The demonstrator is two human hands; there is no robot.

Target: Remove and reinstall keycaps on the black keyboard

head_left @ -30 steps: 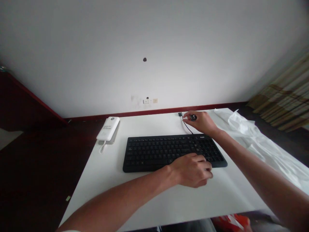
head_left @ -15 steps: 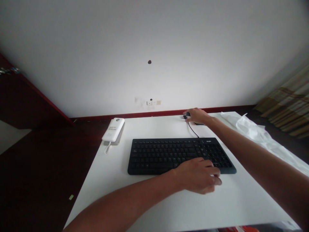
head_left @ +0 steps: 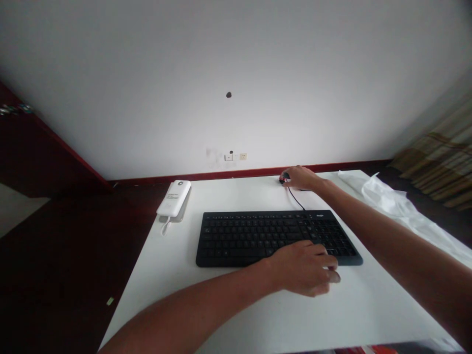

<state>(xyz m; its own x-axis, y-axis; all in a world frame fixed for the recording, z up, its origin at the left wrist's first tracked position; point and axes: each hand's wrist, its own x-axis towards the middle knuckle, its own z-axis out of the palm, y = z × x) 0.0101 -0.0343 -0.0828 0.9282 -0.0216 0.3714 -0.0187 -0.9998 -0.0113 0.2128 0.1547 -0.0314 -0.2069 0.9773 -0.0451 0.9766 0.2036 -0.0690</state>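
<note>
A black keyboard [head_left: 236, 241] lies flat on the white table [head_left: 165, 280]. Across its near edge, toward the right, my left hand [head_left: 308, 268] is palm down with curled fingers over the keys and the thumb on the near side. The hand hides part of the lower keys. At the table's far edge my right hand [head_left: 300, 177] is closed around a black cable bundle, whose shape is mostly covered by the fingers. A thin black cable [head_left: 295, 198] runs from there to the keyboard's back edge.
A white power bank [head_left: 174, 199] with a short strap lies on a flat grey thing at the table's left edge. Crumpled white sheeting [head_left: 391, 196] covers the right side. Behind stand a wall with sockets [head_left: 243, 157], a dark red door [head_left: 44, 147] and a curtain [head_left: 438, 162].
The fingers of my right hand have shifted slightly about the black bundle, and a small red spot shows there. My left hand and the keyboard look almost unmoved.
</note>
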